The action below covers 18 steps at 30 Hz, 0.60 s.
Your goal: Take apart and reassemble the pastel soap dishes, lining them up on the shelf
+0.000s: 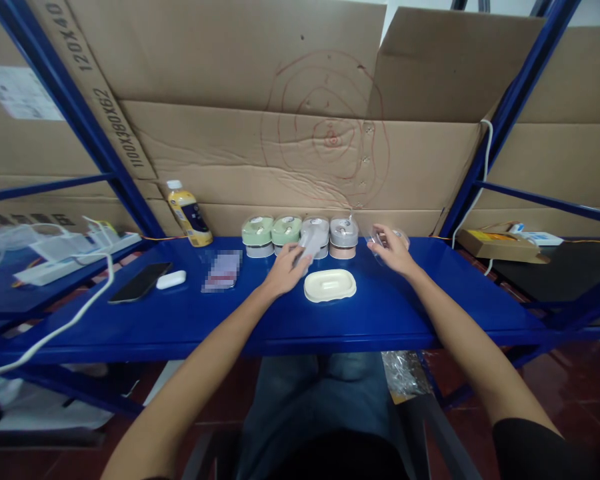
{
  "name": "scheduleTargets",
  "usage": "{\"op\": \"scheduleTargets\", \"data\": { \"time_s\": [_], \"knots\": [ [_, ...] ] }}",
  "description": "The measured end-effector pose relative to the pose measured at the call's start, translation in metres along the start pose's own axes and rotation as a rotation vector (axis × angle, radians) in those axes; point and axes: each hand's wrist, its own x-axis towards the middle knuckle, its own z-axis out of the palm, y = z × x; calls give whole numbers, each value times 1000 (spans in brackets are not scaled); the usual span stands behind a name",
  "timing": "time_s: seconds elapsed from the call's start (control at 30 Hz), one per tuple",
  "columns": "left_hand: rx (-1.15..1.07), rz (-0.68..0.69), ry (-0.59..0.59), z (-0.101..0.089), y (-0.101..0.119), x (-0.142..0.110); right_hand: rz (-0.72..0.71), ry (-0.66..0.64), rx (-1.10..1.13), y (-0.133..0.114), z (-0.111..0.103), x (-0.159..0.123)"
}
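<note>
Head camera view of a seated person's bare arms reaching forward, elbows apart, over a blue steel shelf. The left hand is curled, palm down, its fingers closed on a translucent pale plastic piece just in front of the third container. The right hand, fingers bent, grips the edge of a clear round plastic lid beside the fourth container. A black sleeve covers the right upper arm. Behind the shelf stand flattened brown cardboard sheets marked with red concentric rings, framed by a blue metal rack upright; a dark red tiled floor shows below. Against the cardboard stands a row of four round two-tier plastic containers, two pale green and two grey on top, their insides hidden. A cream oval plastic dish lies between the hands. Further left lie a yellow-labelled plastic bottle, a blurred card, a white earbud case, a black smartphone and a white power strip.
</note>
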Motion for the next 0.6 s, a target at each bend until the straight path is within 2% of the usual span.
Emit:
{"op": "scheduleTargets", "data": {
  "time_s": [0.13,0.27,0.43,0.6],
  "knots": [
    [-10,155,-227,3,18,-8,-69,-4,31,-9,0,-4],
    [16,182,-326,7,29,-12,-194,-150,121,-25,3,-9],
    [-39,62,-351,17,25,-12,-290,-395,120,-42,11,-14],
    [-175,14,-306,37,17,-15,-423,-519,35,-52,16,-13]
  ]
}}
